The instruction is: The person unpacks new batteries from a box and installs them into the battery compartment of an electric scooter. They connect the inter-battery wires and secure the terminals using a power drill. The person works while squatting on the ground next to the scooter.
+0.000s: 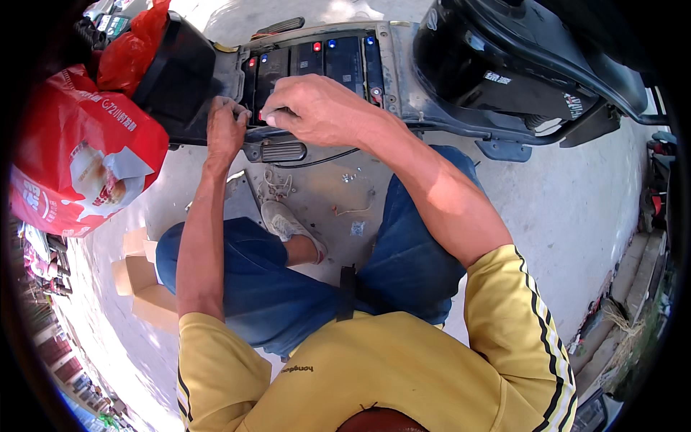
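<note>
An electric scooter [403,75] stands across the top of the head view, its floor compartment uncovered. Dark batteries [350,68] sit side by side inside, with red and blue terminals on top. My left hand [227,128] is at the compartment's near left corner, its fingers curled together by the edge. Just right of it, my right hand [317,108] reaches over the near side of the batteries, thumb and fingers pinched close to a red terminal. Whatever either hand's fingertips hold is too small or hidden to make out. The right hand covers part of the batteries.
Left of the compartment are a black bin-like part [176,72], a red plastic bag [133,54] and a large red shopping bag [79,155]. A footrest [283,152] juts toward me. Small metal bits [349,178] and an open cardboard box [147,288] lie on the ground.
</note>
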The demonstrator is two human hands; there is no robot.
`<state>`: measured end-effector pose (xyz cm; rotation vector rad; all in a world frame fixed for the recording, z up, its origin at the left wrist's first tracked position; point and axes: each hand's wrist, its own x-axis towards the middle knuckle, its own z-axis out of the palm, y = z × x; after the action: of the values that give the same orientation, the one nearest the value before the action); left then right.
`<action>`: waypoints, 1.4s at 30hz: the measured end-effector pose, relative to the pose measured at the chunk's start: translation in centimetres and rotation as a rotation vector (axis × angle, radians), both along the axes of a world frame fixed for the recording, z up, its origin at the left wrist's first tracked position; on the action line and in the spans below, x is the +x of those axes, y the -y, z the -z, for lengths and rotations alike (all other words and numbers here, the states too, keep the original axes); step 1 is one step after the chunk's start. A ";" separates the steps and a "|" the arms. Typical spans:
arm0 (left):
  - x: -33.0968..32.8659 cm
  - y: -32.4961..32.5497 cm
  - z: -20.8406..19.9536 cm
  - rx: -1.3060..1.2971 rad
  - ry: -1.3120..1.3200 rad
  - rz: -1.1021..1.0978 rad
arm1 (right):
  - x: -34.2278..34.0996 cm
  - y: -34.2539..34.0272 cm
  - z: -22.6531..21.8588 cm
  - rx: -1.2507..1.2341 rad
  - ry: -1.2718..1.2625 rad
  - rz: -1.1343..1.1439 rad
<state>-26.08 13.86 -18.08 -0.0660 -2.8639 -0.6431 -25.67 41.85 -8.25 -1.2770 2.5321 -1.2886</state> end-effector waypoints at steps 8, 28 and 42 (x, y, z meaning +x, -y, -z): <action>-1.2 -0.2 0.4 -0.128 0.019 0.022 | 14.1 -20.2 -2.2 -0.473 -0.154 0.968; -5.3 7.0 4.7 -0.024 0.188 0.100 | 54.9 -23.2 26.7 0.626 0.815 1.545; -1.5 3.7 3.7 -0.133 -0.005 0.017 | 61.2 -17.4 39.6 0.502 1.400 1.787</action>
<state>-27.60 10.19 -21.82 -0.1123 -2.9008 -0.4535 35.53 59.26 -47.86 1.7529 1.8749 -0.6529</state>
